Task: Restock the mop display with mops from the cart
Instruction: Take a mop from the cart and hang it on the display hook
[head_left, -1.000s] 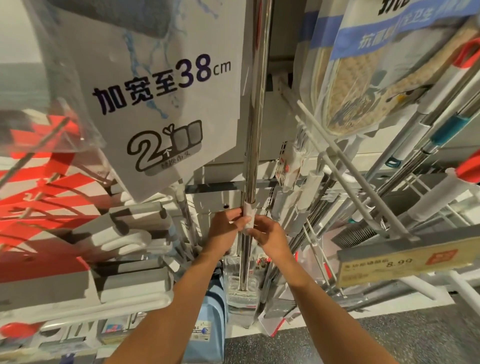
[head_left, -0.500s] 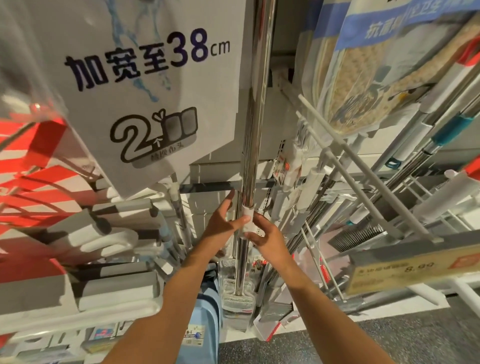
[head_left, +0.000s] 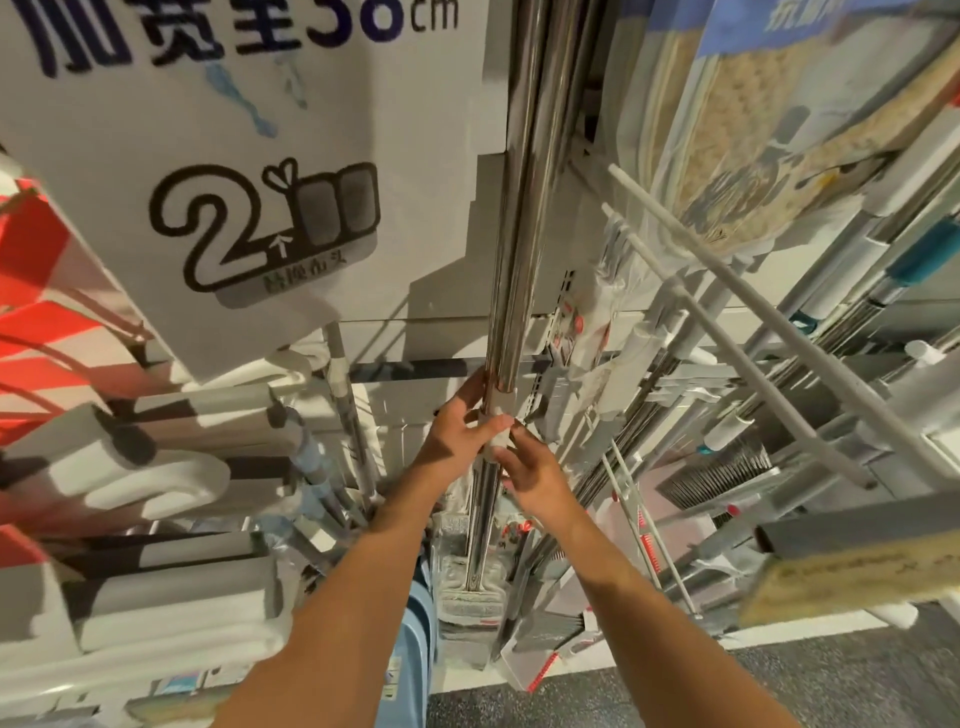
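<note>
- Fingers (head_left: 470, 395) of our left hand (head_left: 457, 436) lie nearly straight along the mop handle (head_left: 511, 249), with the thumb crossing over the white collar (head_left: 500, 415); we read this as a light hold on the collar.
- Fingers of our right hand (head_left: 530, 473) curl loosely and touch the same collar from the other side, just below the left thumb.
- We keep the mop upright in the middle of the display, its chrome handle running up out of view and its flat head (head_left: 470, 603) low among other wrapped heads.
- Progress, as we judge it: this mop is already at the rack and we are seating or adjusting it. We cannot tell how many mops remain, because the cart is not in view.
- White rack arms (head_left: 727, 312) on the right carry several hanging mops and brushes; a price strip (head_left: 852, 577) sits at one arm's end.
- A large package card (head_left: 260, 171) hangs at upper left, above stacked sponge mop heads (head_left: 156, 467).
</note>
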